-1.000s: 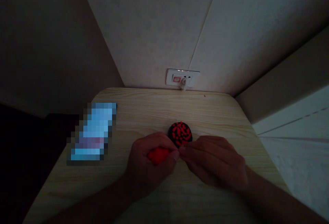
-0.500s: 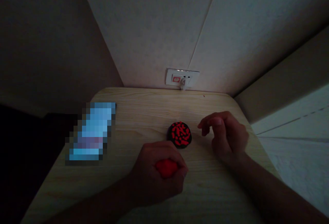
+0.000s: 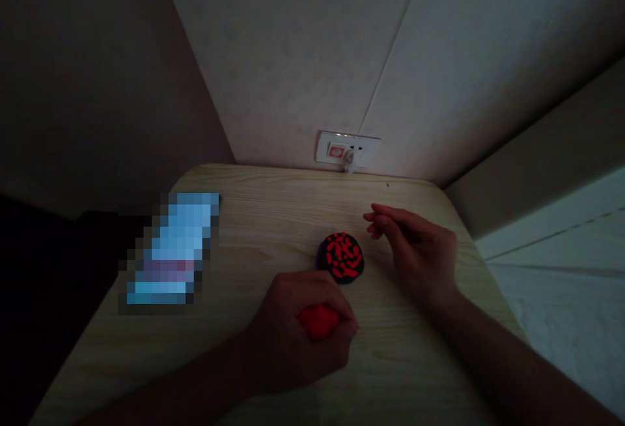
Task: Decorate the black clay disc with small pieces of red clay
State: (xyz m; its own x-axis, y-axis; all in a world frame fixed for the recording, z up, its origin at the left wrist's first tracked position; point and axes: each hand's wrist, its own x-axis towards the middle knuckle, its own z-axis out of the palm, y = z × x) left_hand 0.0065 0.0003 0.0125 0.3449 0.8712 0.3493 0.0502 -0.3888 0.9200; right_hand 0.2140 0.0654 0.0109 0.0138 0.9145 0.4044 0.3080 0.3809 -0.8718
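My left hand [image 3: 303, 335] is wrapped round a lump of bright red modelling clay [image 3: 319, 320], which shows between the curled thumb and forefinger. Just beyond it a round black disc [image 3: 323, 262] rests on the table, its top dotted with small red strips and bits. To the right of the disc my right hand [image 3: 415, 247] hovers above the tabletop. Its thumb and fingertips are drawn together in a pinch that points left. Whatever is between those fingertips, if anything, is too small and dark to make out.
A lit phone-like screen [image 3: 178, 243], blurred into blocks, lies on the left of the pale wooden table [image 3: 273, 204]. Behind the table, a socket plate [image 3: 336, 149] with a plug sits low on the wall. A pale panel [image 3: 547, 159] stands along the right side.
My right hand has shifted slightly left and up, its fingers straightening from a curl into a pinch. My left hand keeps its hold on the red clay, and the disc stays put.
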